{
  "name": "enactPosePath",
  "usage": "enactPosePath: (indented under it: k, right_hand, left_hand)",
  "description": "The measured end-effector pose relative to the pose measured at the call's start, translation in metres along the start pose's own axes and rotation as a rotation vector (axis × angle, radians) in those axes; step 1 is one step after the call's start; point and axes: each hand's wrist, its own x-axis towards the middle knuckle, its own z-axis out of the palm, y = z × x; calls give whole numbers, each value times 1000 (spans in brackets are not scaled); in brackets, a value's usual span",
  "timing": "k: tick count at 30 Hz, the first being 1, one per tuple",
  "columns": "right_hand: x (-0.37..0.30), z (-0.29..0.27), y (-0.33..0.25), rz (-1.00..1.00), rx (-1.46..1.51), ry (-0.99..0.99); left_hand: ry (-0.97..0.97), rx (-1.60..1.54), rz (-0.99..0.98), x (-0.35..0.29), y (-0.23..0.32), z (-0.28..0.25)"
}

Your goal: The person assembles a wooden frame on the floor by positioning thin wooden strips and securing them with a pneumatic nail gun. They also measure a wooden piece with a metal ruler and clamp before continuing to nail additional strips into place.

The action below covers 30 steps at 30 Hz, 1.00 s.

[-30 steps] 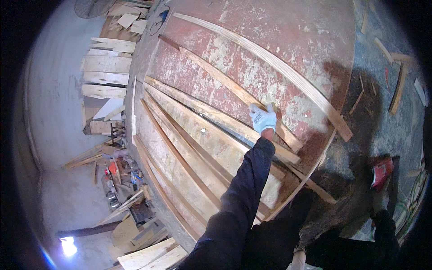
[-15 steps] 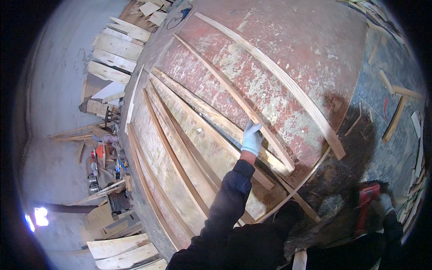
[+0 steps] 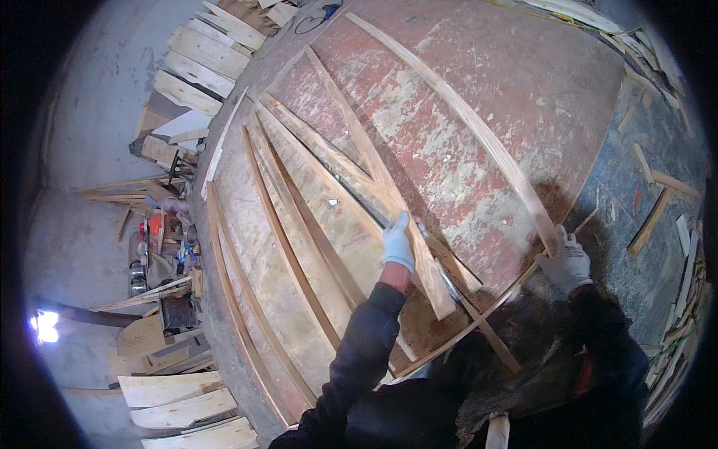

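Observation:
My left hand [image 3: 399,243], in a pale glove, is closed round a wooden strip [image 3: 378,166] near its near end. That strip is tilted and crosses over another long strip [image 3: 318,146] beneath it. My right hand [image 3: 568,263], gloved too, grips the near end of the rightmost wooden strip [image 3: 467,112]. Under that end runs a thin batten [image 3: 467,327], slanting across the near side. A bit of red [image 3: 583,374] shows beside my right sleeve; most of whatever it belongs to is hidden.
More long strips [image 3: 288,247] lie fanned out to the left on the worn red surface [image 3: 516,82]. Boards [image 3: 198,71] are lined up along the left wall, with a jumble of tools and offcuts [image 3: 164,232] below. Offcuts [image 3: 649,221] and thin scraps lie at the right.
My right hand has left the red tool and moved up to the rightmost strip's end. My left hand has turned its strip over and shifted it left, across the neighbouring strip.

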Motion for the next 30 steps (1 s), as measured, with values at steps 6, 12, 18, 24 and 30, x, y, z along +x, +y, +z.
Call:
enactPosePath:
  k: [6,12,18,24,30]
  right_hand:
    - [4,29,-11,41,-96,106]
    - [16,33,8,-33,55,120]
    - [-5,28,-10,-289,330,132]
    - [-33,28,-38,-472,441,305]
    - [-45,22,-62,-496,272,66]
  left_hand:
    - [74,65,42,-16,-2,-33]
    - [177,-9,142,-19,-19,-51]
    - [249,-13,157,-8,-20,-62]
    - [274,-23,168,-10,-12,-57]
    - [72,-373,-55,-16,20,-35]
